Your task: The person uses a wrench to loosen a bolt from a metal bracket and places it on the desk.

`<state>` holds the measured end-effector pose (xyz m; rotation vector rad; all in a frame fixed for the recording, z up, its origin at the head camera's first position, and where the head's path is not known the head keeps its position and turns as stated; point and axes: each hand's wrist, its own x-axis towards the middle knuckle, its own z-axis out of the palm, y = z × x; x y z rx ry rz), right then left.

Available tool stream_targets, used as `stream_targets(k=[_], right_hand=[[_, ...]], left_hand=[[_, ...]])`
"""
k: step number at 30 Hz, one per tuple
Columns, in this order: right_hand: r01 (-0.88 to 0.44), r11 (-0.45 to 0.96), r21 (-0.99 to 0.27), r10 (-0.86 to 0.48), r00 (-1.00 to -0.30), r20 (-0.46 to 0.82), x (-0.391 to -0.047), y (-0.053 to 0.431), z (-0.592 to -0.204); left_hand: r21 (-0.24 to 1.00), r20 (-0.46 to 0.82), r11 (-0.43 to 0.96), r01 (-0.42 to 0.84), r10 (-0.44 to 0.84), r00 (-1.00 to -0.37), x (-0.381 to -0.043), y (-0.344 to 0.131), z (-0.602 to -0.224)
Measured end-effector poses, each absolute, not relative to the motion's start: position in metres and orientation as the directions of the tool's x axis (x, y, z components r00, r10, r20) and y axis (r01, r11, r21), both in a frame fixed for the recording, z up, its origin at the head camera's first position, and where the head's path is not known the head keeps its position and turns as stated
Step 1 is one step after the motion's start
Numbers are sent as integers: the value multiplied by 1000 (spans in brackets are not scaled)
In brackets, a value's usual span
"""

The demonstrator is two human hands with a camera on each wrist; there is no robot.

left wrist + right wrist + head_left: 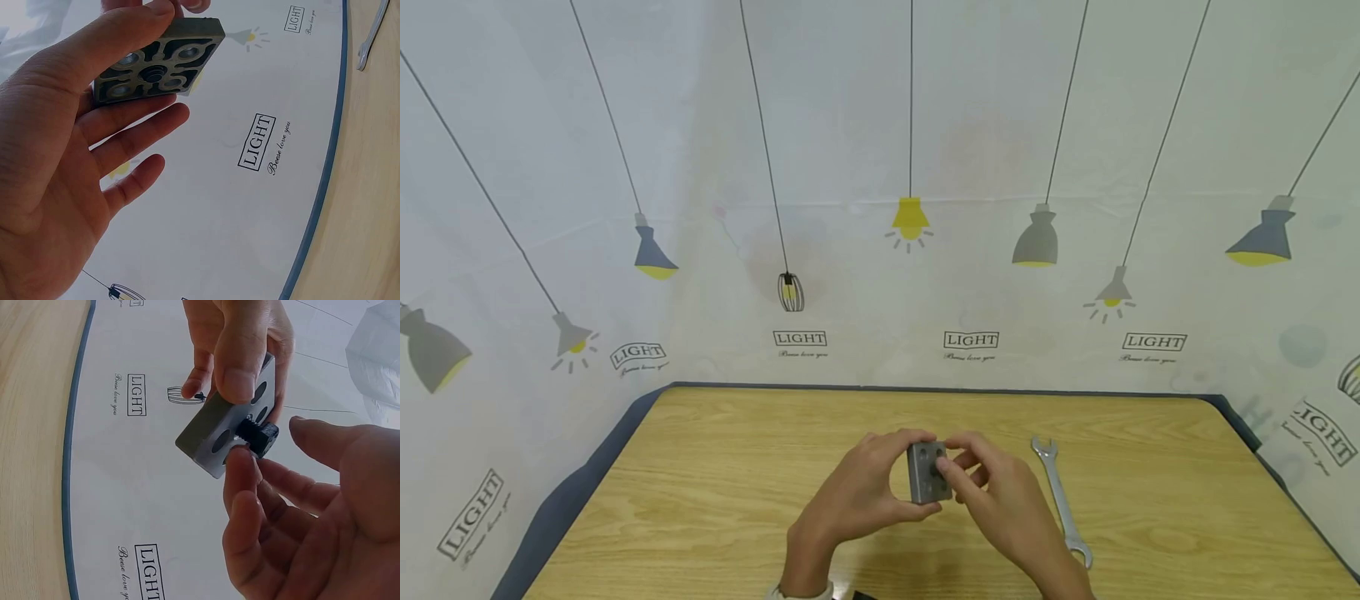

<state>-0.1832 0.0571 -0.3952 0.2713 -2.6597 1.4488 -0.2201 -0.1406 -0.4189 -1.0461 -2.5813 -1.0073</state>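
Observation:
My left hand (pixel 867 485) grips a small square grey metal block (pixel 919 475) by its edges, thumb on one side and fingers on the other. Four round holes surround the block's centre, and a black bolt (pixel 261 436) stands partly threaded into the middle, its head and some thread showing. In the left wrist view, the block's recessed back face shows a dark round centre. My right hand (pixel 1000 492) is at the bolt: a fingertip touches it from below, while the thumb stands a little off the head in the right wrist view.
An open-ended wrench (pixel 1060 500) lies on the wooden table (pixel 737 450), just right of my right hand. A pale curtain (pixel 850 125) printed with lamps and lettering hangs behind the table and along both sides. The table has a dark blue edge.

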Motion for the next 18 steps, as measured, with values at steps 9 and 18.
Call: stream_targets(k=[9,18], right_hand=[[-215,550,-807,-131,-977,170,-184,57,-396],[-248,573,-781,-117,-968,221,-183,56,-397]], left_hand=[[521,393,523,675,555,-733,-220,-140,-418],[538,373,525,660,554,-745,-219,-140,-416]])
